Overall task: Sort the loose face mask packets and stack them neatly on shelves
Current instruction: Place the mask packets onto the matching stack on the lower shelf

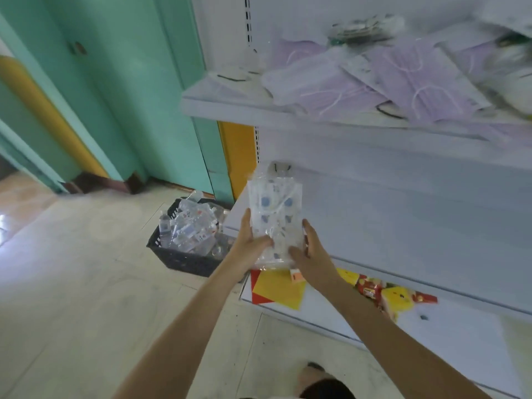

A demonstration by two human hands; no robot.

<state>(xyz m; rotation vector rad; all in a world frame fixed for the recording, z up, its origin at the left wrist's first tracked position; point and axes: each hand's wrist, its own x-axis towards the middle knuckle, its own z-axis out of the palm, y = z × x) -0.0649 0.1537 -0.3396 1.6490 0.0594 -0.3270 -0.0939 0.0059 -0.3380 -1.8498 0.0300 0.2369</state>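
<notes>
A clear packet of white face masks with blue dots (pixel 275 214) is held upright in front of the middle shelf (pixel 403 226). My left hand (pixel 250 245) grips its lower left edge, thumb across the front. My right hand (pixel 309 254) grips its lower right edge. On the upper shelf (pixel 230 106) lie several loose packets of lilac masks (pixel 374 82), overlapping in a disordered pile, with white cup-shaped masks (pixel 233 76) at the left end.
A dark basket (pixel 184 259) full of small clear bottles stands on the tiled floor left of the shelf unit. The bottom shelf (pixel 449 338) carries red and yellow packets (pixel 279 289). A teal wall and door (pixel 115 96) rise at left.
</notes>
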